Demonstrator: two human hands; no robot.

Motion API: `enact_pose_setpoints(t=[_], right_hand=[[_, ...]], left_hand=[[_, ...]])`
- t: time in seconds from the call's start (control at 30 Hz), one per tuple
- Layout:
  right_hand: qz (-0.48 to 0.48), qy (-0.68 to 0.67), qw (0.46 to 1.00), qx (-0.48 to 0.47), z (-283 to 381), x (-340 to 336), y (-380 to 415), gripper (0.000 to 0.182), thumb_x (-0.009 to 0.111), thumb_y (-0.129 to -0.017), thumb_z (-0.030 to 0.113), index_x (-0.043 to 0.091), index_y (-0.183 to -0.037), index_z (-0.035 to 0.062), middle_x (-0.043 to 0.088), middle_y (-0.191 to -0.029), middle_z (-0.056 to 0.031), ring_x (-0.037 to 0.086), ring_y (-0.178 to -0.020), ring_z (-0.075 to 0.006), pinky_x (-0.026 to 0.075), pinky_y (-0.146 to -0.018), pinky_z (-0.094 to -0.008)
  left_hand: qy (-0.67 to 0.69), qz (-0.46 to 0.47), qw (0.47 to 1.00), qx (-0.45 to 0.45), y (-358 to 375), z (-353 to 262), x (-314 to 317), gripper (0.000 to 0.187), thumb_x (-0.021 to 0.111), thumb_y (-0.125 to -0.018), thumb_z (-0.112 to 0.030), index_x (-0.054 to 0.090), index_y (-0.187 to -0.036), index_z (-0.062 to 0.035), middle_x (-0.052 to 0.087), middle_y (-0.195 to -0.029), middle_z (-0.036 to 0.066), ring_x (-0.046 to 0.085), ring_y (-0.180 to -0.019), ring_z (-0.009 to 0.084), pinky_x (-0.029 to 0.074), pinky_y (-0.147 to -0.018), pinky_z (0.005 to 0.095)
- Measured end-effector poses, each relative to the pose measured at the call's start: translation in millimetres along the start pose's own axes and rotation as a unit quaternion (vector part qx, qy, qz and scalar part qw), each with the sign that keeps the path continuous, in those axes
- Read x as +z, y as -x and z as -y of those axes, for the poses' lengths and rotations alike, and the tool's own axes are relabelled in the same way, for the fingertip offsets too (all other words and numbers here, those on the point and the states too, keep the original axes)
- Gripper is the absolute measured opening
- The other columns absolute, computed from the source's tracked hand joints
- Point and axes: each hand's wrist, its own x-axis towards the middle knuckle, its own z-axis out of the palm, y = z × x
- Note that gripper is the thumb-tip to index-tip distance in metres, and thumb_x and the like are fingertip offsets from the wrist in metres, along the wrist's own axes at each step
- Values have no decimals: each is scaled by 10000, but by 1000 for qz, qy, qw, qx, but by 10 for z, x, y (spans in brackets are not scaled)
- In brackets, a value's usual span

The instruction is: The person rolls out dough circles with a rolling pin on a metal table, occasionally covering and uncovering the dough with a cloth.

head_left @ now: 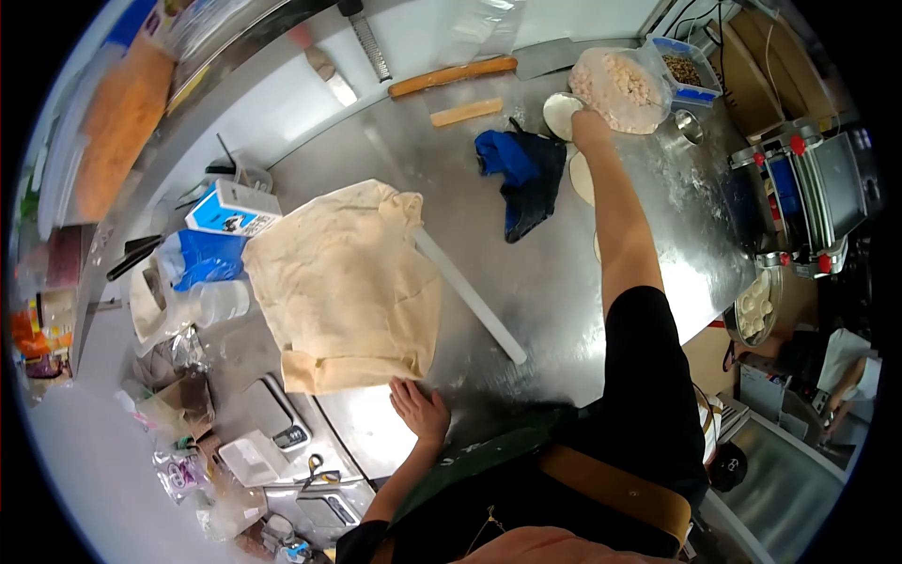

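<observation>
My right hand (591, 132) reaches to the back of the steel table, its fingers closed at the edge of a pale dough round (561, 116). A second dough round (582, 179) lies nearer to me, partly behind my forearm. Just past the hand is a clear bag or wrap with pinkish chopped filling (622, 86). My left hand (420, 411) lies flat with fingers spread on the table's front edge, beside a large cream cloth (348, 287). A white rolling pin (470, 296) rests against the cloth's right side.
A blue and black cloth (521, 174) lies mid-table, with a wooden stick (467, 112) behind it. On the right stand a metal cup (688, 126) and a roller machine (803, 197). A milk carton (233, 209), scale (272, 414) and scissors (318, 468) are at left.
</observation>
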Motion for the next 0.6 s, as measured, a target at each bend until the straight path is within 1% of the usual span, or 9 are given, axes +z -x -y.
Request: enact_pose_setpoints(t=[0.1, 0.23, 0.33, 0.37, 0.4, 0.43, 0.5, 0.53, 0.6], right_hand=[[33, 16, 999, 9, 116, 36, -101, 197, 542, -852, 67, 707, -961, 69, 694, -1027, -146, 676, -967, -303, 553, -796, -407], [-6, 13, 1000, 9, 67, 45, -162, 174, 554, -852, 85, 700, -937, 42, 699, -981, -152, 685, -905, -302, 556, -746, -407], [-152, -137, 977, 56, -122, 50, 35, 129, 563, -847, 41, 676, -889, -2, 706, -895, -130, 690, -778, -241, 551, -669, -364], [-105, -251, 960, 67, -198, 58, 126, 117, 578, -830, 32, 679, -883, 5, 700, -858, -117, 682, -748, -222, 541, -643, -348], [-56, -361, 928, 77, -310, 152, 221, 110, 594, -812, 22, 682, -878, 11, 694, -822, -105, 675, -719, -204, 531, -618, -331], [-5, -466, 881, 86, -365, 186, 357, 108, 610, -794, 12, 685, -872, 18, 688, -785, -92, 668, -690, -185, 521, -592, -315], [56, -583, 809, 43, -283, 42, 980, 83, 612, -796, 7, 670, -855, 14, 650, -720, -62, 629, -619, -152, 512, -569, -301], [93, -638, 764, 22, -186, 1, 1397, 70, 613, -796, 4, 662, -846, 12, 630, -688, -47, 609, -584, -135, 507, -557, -294], [169, -648, 742, -11, 79, -89, 2249, 34, 618, -827, 31, 648, -830, 15, 605, -646, -32, 602, -569, -123, 505, -552, -279]], left_hand=[[-6, 3, 1000, -4, -6, -13, 2, 688, 589, -837, -248, 312, -1379, 73, 300, -1446, 334, 269, -1357, 497, 208, -1107, 591], [-2, 8, 1000, -6, -22, -39, -26, 682, 584, -838, -248, 317, -1376, 74, 293, -1451, 334, 267, -1358, 496, 204, -1112, 585], [-4, 12, 1000, -3, 9, -31, -55, 676, 590, -831, -241, 328, -1368, 75, 290, -1453, 335, 267, -1358, 495, 203, -1115, 580], [-4, 6, 1000, 0, 6, -16, -33, 671, 594, -826, -236, 337, -1361, 76, 288, -1453, 337, 268, -1359, 493, 201, -1116, 580], [-5, 1, 1000, 3, 6, 2, -6, 667, 598, -821, -231, 345, -1355, 76, 287, -1453, 338, 268, -1359, 492, 200, -1117, 579], [1, -10, 1000, 8, 11, 31, 46, 662, 602, -817, -228, 354, -1349, 76, 292, -1452, 335, 269, -1359, 488, 202, -1118, 576], [4, -22, 1000, 9, 54, 84, 104, 652, 610, -808, -221, 371, -1336, 76, 302, -1448, 329, 272, -1359, 480, 204, -1120, 569], [23, 1, 1000, -7, 28, 50, 37, 648, 615, -805, -223, 380, -1331, 73, 311, -1444, 322, 270, -1362, 473, 203, -1123, 561], [37, 28, 999, -27, -44, -10, -59, 649, 627, -801, -235, 391, -1325, 65, 326, -1436, 309, 271, -1360, 465, 201, -1127, 547]])
